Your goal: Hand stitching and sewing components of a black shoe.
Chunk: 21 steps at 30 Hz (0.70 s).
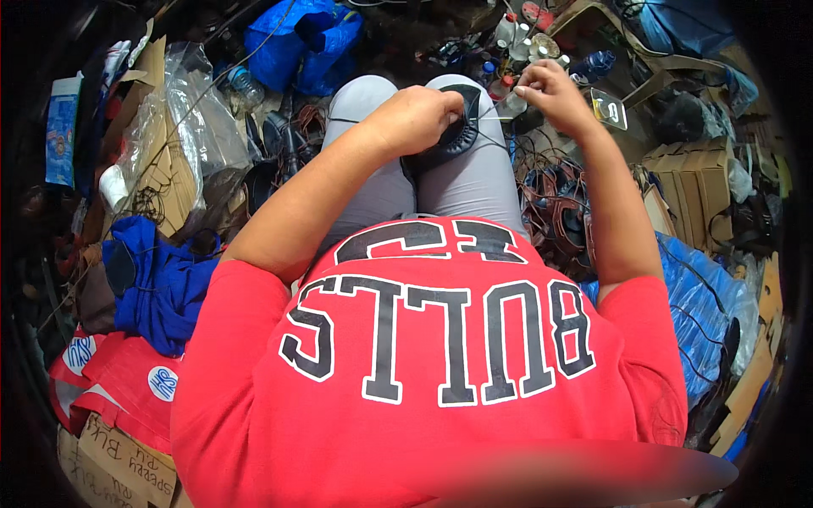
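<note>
A black leather shoe (pixel 450 144), with a gathered edge, rests on my grey-clad knees. My left hand (pixel 423 118) is closed at its near left side, fingers curled in against the leather. Raised to the right of the shoe, my right hand (pixel 550 93) is closed in a pinch with the thumb against the fingers. A thin thread (pixel 491 118) runs from the shoe toward the right hand. The fingertips of my left hand are partly hidden, and the sole of the shoe cannot be made out.
Beyond my right knee stand several small bottles (pixel 521 42) and a clear container (pixel 608 110). Brown strappy footwear (pixel 563 203) lies right of my legs. A blue bag (pixel 305 42) sits ahead, cardboard (pixel 161 144) and plastic to the left, blue cloth (pixel 157 279) nearer.
</note>
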Tool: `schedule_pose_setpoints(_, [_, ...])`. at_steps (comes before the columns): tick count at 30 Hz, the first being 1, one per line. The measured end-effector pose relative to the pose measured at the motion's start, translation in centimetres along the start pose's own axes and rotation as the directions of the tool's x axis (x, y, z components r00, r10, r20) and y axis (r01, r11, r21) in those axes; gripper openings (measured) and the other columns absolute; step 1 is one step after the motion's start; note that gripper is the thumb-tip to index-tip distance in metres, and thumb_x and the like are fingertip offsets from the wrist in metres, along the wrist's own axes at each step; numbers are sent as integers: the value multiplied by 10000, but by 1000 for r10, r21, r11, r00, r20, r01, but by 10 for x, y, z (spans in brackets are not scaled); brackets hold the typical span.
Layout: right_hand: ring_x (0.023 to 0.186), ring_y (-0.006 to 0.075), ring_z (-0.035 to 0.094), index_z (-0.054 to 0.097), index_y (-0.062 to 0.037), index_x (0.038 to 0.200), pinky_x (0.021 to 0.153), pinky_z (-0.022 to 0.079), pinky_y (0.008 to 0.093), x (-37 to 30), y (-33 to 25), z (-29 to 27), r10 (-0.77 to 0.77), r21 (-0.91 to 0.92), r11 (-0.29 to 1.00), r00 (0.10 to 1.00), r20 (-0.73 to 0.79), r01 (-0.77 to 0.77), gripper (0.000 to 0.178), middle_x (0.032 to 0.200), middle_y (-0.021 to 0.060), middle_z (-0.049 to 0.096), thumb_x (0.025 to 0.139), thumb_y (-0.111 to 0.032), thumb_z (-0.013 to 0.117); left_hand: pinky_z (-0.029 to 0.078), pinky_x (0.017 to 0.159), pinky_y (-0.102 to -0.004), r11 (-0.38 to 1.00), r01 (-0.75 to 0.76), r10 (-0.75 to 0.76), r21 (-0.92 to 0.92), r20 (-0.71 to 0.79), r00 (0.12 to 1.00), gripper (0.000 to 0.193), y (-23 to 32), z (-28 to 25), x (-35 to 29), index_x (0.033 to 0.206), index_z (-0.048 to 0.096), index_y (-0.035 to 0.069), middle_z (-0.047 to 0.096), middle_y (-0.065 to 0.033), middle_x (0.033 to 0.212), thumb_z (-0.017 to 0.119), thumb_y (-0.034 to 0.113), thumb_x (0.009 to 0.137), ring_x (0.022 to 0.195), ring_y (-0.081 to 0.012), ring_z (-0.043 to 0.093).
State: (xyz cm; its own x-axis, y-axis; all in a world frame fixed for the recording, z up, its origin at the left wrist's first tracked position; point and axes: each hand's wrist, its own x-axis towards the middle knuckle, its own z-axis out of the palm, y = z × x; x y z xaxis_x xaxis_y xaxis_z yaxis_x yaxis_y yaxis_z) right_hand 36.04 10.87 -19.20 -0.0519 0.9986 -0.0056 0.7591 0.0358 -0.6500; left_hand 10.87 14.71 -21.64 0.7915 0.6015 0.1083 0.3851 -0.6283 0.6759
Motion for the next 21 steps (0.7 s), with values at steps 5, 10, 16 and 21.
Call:
schedule_pose_setpoints(5, [861,310,577,630,-70,910,766,452,375,-3,-24,4,-207,-138,968,978,23,209,226,935,127,585,774,-248,659,459,649,-463,995,12,-17,98,51,999,122,-1,-4,-3,894,574,79,606,-205,761,539,181,839,741,-392,593])
schedule_pose_setpoints(10, [739,350,571,542,-45,823,707,398,434,-9,-72,23,-322,-464,752,875,363,469,57,720,158,589,815,-101,550,443,658,-469,998,-17,12,65,73,997,118,-12,-4,-9,897,569,117,615,-185,812,513,202,836,778,-389,589])
schedule_pose_setpoints(16, [739,339,558,523,-43,815,717,395,422,-10,-50,24,-405,-378,748,826,391,546,57,697,146,575,781,-48,569,454,645,-453,988,-108,106,114,26,994,96,-28,-23,-43,884,568,117,610,-164,779,517,173,824,755,-376,594])
schedule_pose_setpoints(21, [705,290,556,553,-30,818,658,418,358,-23,-6,0,-70,-480,857,966,250,186,44,724,141,562,779,-22,572,448,627,-448,965,206,-192,165,-100,976,61,-31,-64,-91,838,554,79,587,-166,734,546,131,808,739,-378,584])
